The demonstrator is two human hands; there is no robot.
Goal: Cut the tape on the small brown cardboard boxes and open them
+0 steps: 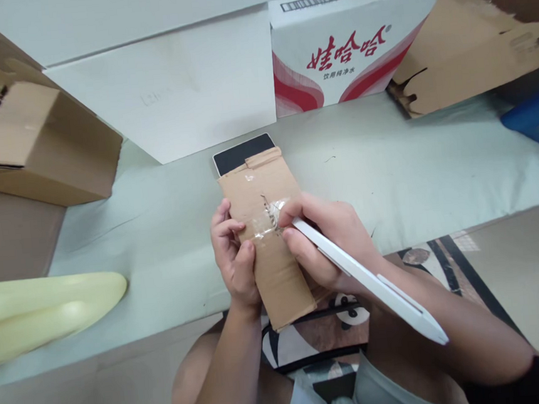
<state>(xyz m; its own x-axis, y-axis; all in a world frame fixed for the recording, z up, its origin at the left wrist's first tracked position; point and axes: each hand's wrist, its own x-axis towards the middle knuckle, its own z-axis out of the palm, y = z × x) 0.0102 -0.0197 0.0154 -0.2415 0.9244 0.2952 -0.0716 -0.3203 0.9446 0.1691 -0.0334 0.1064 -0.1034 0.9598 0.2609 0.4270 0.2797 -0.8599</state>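
My left hand [236, 252] grips the left edge of a flat, folded piece of brown cardboard [280, 276], fingers behind it and thumb on its face. Clear tape [260, 228] crosses the middle of the cardboard. Closed around a slim white utility knife [365, 275], my right hand [324, 235] rests at the cardboard's right edge. The knife's front end is beside the tape, and its back end points down to the right. Whether a blade is out is hidden by my fingers. Beyond the cardboard's far end lies a dark, white-edged flat device [244, 154], partly covered.
White boxes [180, 96] and a red-and-white carton [332, 52] stand along the back of the pale green cloth-covered table [417, 164]. Brown cardboard boxes sit at left [57, 145] and right [468, 52]. A pale yellow object [47, 309] juts in at left; a blue item [536, 119] is at right.
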